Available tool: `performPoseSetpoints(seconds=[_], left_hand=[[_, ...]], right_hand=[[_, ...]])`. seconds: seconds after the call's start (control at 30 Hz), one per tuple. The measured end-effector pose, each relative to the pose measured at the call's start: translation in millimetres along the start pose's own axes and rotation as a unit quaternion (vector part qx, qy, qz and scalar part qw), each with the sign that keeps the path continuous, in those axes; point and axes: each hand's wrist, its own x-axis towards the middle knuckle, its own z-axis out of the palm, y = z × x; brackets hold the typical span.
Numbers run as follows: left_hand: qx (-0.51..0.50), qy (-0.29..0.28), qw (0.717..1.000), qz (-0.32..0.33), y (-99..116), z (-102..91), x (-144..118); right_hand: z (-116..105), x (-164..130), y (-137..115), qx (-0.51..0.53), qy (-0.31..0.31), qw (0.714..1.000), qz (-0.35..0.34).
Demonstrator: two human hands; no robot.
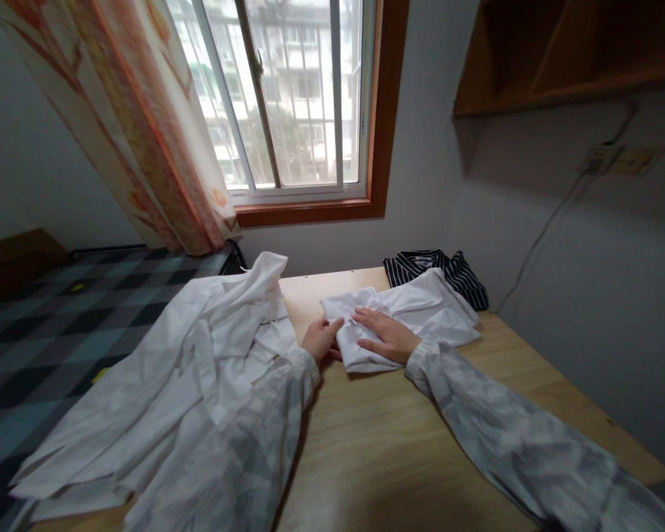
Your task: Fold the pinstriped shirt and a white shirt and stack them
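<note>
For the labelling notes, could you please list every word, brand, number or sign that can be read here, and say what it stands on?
None: no readable text shows anywhere in this view.
The folded white garment under the left hand and right hand shows no label.
The loose white shirt, the striped garment and the curtain carry only pattern.
The wall socket and the buildings through the window are too small and blurred to read.

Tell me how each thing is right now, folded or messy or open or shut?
White garment: partly folded, under both hands.
Left hand: gripping its edge.
Right hand: flat on top.
White shirt pile: crumpled, unfolded.
Striped garment: folded, behind.
Curtain: drawn aside.
Window: looks shut.
</note>
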Motion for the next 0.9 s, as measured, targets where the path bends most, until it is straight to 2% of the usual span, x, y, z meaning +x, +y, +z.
performPoseSetpoints(seconds=[0.07,0.13,0.2,0.3,0.37,0.43,0.63,0.73,0.8,0.9], left_hand=[[0.001,0.006,1.0,0.013,-3.2,-5.8,1.4],[0.016,0.027,0.999,0.041,-7.6,-12.4,2.5],[0.028,0.046,0.995,0.088,-12.2,-18.5,2.6],[0.026,0.045,0.988,0.144,-16.8,-24.0,-0.6],[0.027,0.036,0.986,0.159,-16.6,-25.0,-4.4],[0.042,0.039,0.984,0.166,-13.8,-25.2,-8.5],[0.132,0.089,0.972,0.175,-4.2,-25.2,-14.6],[0.119,0.083,0.98,0.137,-4.1,-23.1,-14.3],[0.105,0.069,0.987,0.099,-4.3,-20.7,-14.5],[0.088,0.067,0.99,0.082,-3.2,-17.2,-16.1]], right_hand=[[1.2,1.0,0.1,-0.025,0.078,0.995,0.056],[1.6,2.7,2.4,-0.071,0.176,0.971,0.148],[0.8,5.9,5.3,-0.105,0.22,0.943,0.225],[-1.8,14.4,6.8,-0.106,0.185,0.934,0.285],[-3.0,21.3,5.4,-0.078,0.15,0.934,0.314],[-2.7,27.0,2.8,-0.041,0.141,0.933,0.328],[-4.8,26.9,-1.2,0.018,0.22,0.927,0.303],[-15.7,21.2,1.7,-0.001,0.213,0.93,0.3],[-22.0,17.0,4.0,-0.032,0.186,0.936,0.297],[-23.0,11.2,5.4,-0.093,0.132,0.94,0.3]])
